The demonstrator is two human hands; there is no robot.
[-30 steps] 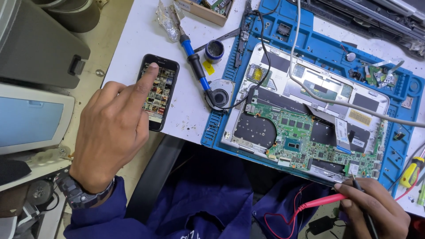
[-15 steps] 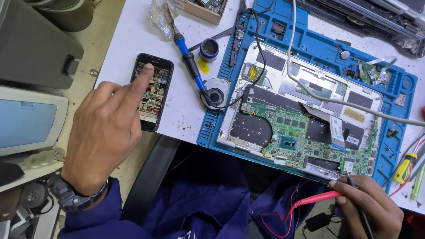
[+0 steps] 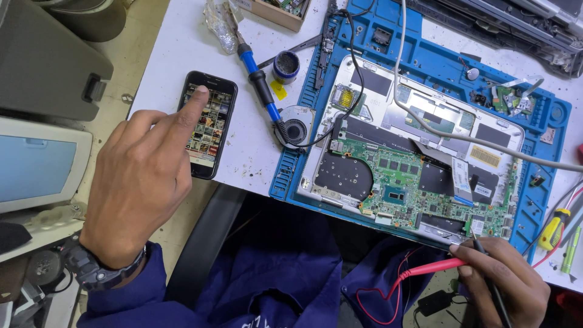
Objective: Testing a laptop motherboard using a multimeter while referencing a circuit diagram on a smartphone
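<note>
Our left hand (image 3: 143, 182) was empty, forefinger on the phone (image 3: 207, 124) lying flat near the table's edge; thin, glassy, slippery, we judged it best gripped by its side edges; our right hand (image 3: 504, 279) pinched two probes (image 3: 434, 267).

Bright even overhead light, soft shadows, sharp focus, slight edge distortion.

Phone (image 3: 207, 123) glossy glass; mat (image 3: 425, 45) matt blue rubber; laptop shell (image 3: 425, 109) brushed metal.
</note>
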